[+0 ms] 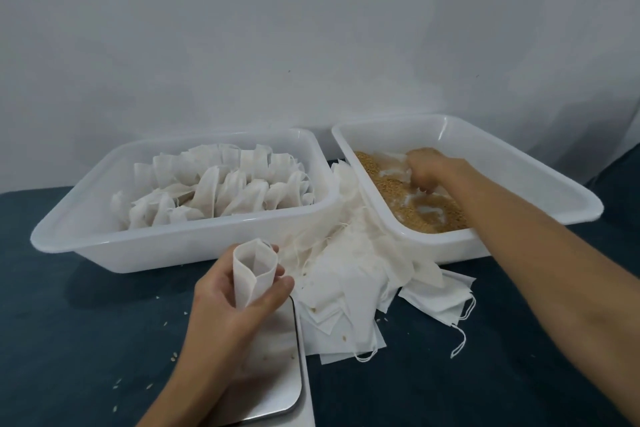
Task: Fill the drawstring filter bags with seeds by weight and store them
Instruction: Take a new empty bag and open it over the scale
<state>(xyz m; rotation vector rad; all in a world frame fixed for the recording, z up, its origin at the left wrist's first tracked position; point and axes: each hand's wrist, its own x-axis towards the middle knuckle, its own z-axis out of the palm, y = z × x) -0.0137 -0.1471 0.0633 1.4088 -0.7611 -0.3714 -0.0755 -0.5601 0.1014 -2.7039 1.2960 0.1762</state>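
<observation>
A: Head view, left side?
B: Left hand (228,291) grips an open filter bag (254,272), mouth up, fingers and thumb curled round it, above the steel scale platform (277,367) at the near edge.
A: Right?
B: Right hand (429,170) is down in the right tray (519,163), fingers curled into the seeds (391,191). Something pale and thin sits by the fingers; can't tell what, or whether it's gripped.
A: Stock?
B: Empty bags (360,288) in a loose pile on the dark table (86,322), between the trays and just right of the scale. Filled bags (221,184) stand packed in the left tray (173,246).
A: Spill?
B: A few stray seeds on the table left of the scale.
</observation>
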